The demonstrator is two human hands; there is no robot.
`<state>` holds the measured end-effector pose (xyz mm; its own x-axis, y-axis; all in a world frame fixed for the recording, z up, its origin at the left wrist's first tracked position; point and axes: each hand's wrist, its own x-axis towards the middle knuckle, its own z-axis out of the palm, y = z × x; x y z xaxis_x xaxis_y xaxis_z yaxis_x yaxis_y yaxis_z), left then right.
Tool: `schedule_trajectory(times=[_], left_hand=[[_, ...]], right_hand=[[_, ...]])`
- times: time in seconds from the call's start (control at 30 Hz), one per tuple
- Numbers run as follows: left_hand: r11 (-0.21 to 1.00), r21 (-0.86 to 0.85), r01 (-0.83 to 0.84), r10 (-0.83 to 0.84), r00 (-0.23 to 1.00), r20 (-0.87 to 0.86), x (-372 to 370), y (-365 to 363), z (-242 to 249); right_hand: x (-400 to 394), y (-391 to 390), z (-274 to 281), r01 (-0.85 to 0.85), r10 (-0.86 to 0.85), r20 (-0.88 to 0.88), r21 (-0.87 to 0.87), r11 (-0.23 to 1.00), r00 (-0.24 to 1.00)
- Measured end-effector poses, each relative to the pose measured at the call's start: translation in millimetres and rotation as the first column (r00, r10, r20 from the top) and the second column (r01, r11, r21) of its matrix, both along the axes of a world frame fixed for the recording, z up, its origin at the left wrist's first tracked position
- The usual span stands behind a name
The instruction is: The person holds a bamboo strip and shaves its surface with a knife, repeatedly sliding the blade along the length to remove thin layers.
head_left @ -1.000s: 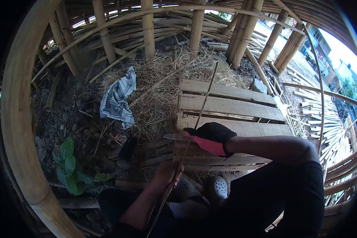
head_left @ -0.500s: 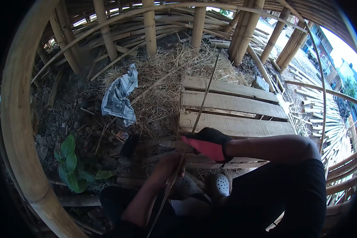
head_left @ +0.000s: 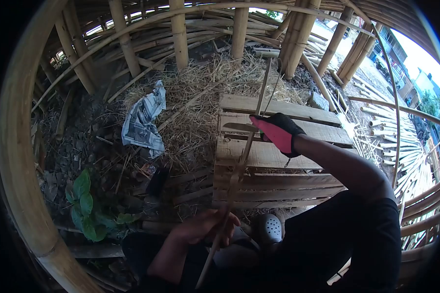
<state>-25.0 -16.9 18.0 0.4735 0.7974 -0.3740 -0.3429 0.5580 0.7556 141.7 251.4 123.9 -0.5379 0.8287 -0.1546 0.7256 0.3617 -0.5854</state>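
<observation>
The long, narrow, tan bamboo strip runs from 6 o'clock up to 1 o'clock, crossing over the pale, slatted wooden platform at 3 o'clock. At 6 o'clock the bare left hand has its fingers loosely curled about the strip's lower part. Between 2 and 3 o'clock, the right hand, in a black-and-pink fabric glove, is closed on a knife with a flat metal blade; its handle is hidden. The blade points toward 9 o'clock, beside the strip. Crumpled, printed grey newspaper lies toward 10 o'clock, a leafy green plant at 8.
</observation>
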Motion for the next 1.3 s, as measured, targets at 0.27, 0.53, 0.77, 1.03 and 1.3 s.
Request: schedule_trajectory(times=[0.27,0.53,0.77,1.03,1.3], left_hand=[[0.975,0.012,-0.220,0.221,0.975,-0.032,18,-15,29],[0.915,-0.093,-0.394,0.387,0.918,-0.086,33,8,-8],[0.924,-0.079,-0.373,0.364,0.925,-0.109,27,16,-17],[0.928,-0.082,-0.362,0.359,0.932,-0.055,21,16,-12],[0.937,-0.092,-0.338,0.337,0.941,-0.025,20,13,-15]], right_hand=[[15,29,24,0.093,-0.089,-0.037,0.128,0.987,0.995],[19,42,5,0.134,-0.154,0.127,0.155,0.979,0.980],[5,29,17,0.060,-0.158,0.239,0.372,0.926,0.958],[3,21,19,0.044,-0.153,0.277,0.364,0.930,0.949],[9,22,12,-0.018,-0.096,0.283,0.374,0.927,0.954]])
